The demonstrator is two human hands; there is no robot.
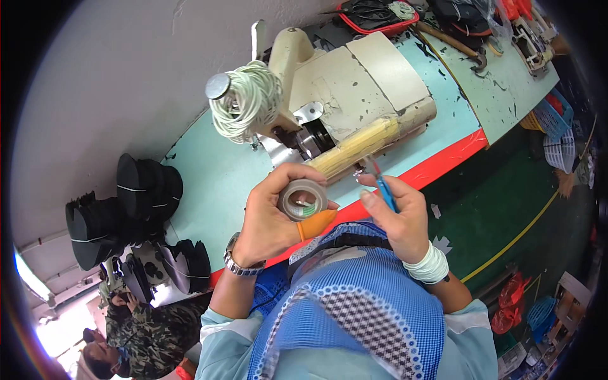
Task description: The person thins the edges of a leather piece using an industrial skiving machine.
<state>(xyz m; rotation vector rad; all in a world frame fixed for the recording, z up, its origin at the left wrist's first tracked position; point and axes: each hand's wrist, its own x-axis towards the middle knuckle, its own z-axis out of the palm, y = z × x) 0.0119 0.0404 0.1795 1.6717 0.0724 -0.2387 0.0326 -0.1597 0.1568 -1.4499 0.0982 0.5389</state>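
Note:
My left hand (269,218) grips a roll of clear tape (303,199) in front of my chest; an orange cover sits on one fingertip (316,223). My right hand (396,212) pinches small blue-handled snips (383,187), their metal tip pointing up toward the sewing machine. Both hands hover just off the near edge of the light-blue table (215,183), a few centimetres apart. Behind them stands a cream sewing machine (345,95) with a bundle of white cord (247,101) wound on its hand wheel and a yellowish tape-wrapped arm (361,147).
Stacks of black cut pieces (123,212) lie at the table's left end. A red tray of tools (373,14) and a hammer (453,43) rest at the far end. Another person in camouflage clothing (136,332) sits lower left. Blue baskets (554,117) stand at right on the green floor.

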